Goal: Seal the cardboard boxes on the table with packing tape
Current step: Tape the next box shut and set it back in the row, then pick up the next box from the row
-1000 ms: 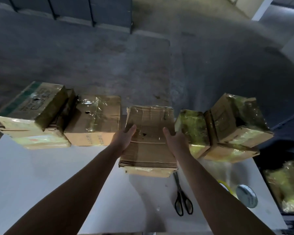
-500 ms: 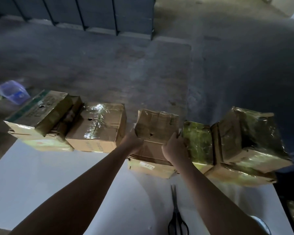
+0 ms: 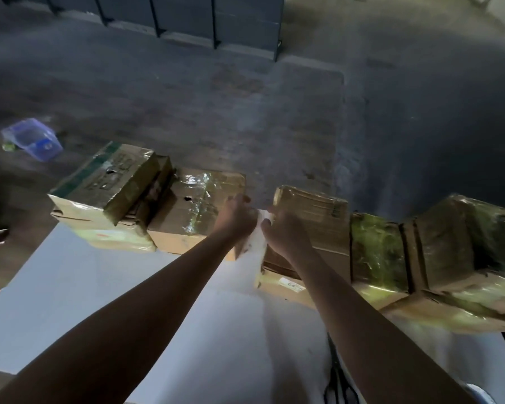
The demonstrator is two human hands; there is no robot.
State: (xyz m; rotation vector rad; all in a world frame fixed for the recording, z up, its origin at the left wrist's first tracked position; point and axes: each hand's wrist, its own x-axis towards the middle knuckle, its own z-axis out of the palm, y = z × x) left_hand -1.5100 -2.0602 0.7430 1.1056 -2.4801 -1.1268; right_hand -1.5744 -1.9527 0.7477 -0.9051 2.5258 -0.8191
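While the left hand rests curled against the left taped box and the right hand grasps the middle box's left edge at the table's far side, an uneven one-sided pull could tip it over the edge.

A clear blue plastic container lies tipped on the grey concrete floor off to my far left, well apart from everything else. Dark panels on thin posts run along the far edge of the floor. Near me, black scissors lie on the white counter, mostly in shadow.
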